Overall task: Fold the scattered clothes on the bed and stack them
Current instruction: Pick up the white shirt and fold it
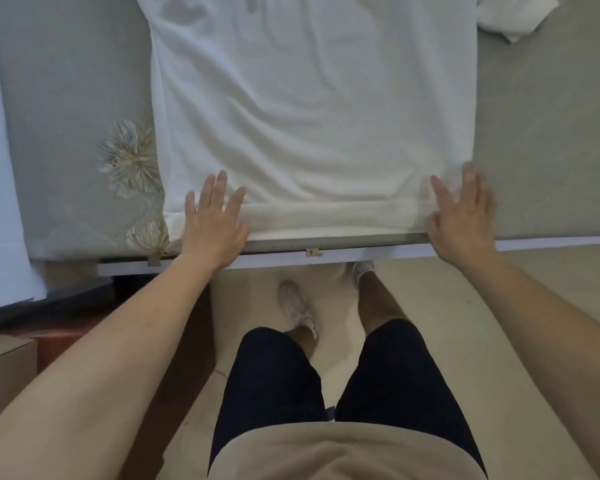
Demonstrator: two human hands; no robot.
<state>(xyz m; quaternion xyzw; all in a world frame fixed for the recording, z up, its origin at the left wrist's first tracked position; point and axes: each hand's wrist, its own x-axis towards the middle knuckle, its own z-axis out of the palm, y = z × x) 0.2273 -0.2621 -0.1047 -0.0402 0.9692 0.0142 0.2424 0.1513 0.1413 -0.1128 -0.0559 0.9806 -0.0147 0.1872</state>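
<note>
The wide cotton T-shirt is plain white. The flat grey fabric bed cover carries cream-and-gold flower motifs. The small crumpled cloth garment is white too. The person wears dark navy cloth shorts, a soft beige top and off-white trainers

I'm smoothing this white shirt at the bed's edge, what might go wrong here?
The white T-shirt has its hem at the edge of the bed, under your left hand and right hand; a pull toward you may drag it off. Creases across its middle could get folded in. The crumpled white cloth by its far corner might get caught up.
</note>
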